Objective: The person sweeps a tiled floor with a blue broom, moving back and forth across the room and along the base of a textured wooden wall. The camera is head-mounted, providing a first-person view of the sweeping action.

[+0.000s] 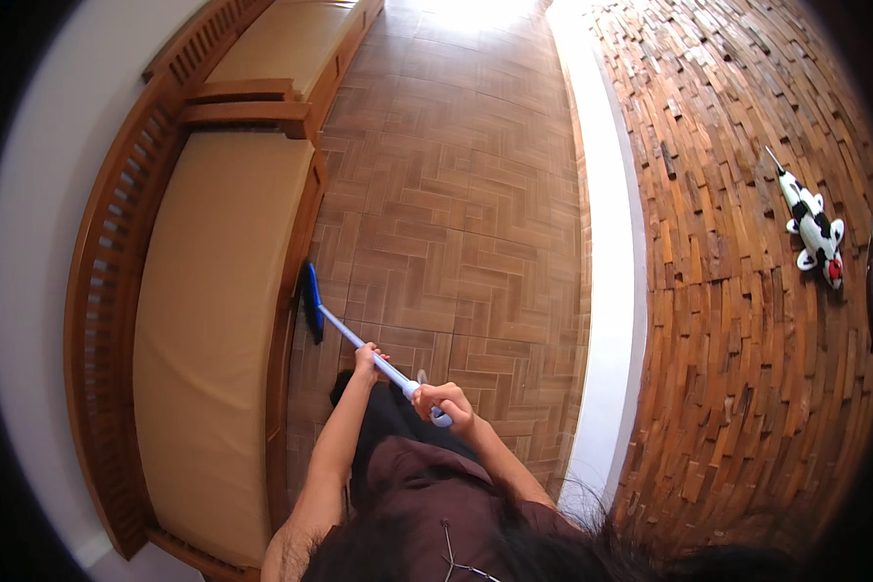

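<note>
A broom with a pale blue handle [340, 326] slants from my body toward the left. Its head [311, 299], blue with dark bristles, rests on the floor along the base of the wooden bench. My left hand [369, 360] wraps round the handle partway down. Higher up, close to the hooked end of the handle, my right hand [445, 402] is closed on the grip.
A wooden bench with a tan cushion [213, 320] runs along the left, a second one [281, 44] beyond it. Brown herringbone tiles [456, 194] cover the floor. At right are a white ledge [613, 242], a wood-strip wall [718, 388] and a black-and-white cow figure [813, 225].
</note>
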{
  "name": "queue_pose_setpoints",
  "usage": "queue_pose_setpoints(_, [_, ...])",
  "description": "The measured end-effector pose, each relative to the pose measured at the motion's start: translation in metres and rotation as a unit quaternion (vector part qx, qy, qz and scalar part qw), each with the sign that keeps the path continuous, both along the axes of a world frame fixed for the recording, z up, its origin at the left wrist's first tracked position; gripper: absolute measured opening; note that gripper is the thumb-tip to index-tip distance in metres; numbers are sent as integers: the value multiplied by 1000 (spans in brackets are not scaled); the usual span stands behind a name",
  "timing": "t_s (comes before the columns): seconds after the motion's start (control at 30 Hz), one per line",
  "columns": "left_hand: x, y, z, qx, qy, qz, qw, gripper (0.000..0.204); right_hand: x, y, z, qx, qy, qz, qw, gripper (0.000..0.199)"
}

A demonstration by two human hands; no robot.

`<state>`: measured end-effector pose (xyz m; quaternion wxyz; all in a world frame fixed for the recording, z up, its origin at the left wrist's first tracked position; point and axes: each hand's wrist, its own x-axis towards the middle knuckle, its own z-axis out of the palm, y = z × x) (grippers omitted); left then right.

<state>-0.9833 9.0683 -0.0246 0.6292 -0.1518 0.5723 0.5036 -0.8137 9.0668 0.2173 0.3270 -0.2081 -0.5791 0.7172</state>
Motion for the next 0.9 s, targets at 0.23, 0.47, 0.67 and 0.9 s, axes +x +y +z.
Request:
queue_pose_setpoints(0.23, [106, 108, -11, 40, -297, -115, 947, 13, 15, 57, 29, 72, -193, -82, 975, 14])
queue_pose_setpoints(0.47, [146, 167, -22, 13, -402, -295, 867, 7, 2, 79, 17, 142, -277, -184, 932, 10])
queue_pose_setpoints(0.67, [243, 92, 114, -11, -366, -404, 838, 11, 114, 3, 128, 50, -44, -571, 818, 38])
queue_pose_setpoints(0.9, [244, -89, 180, -162, -343, -642, 667, 12, 106, -121, 199, 203, -138, -745, 620, 48])
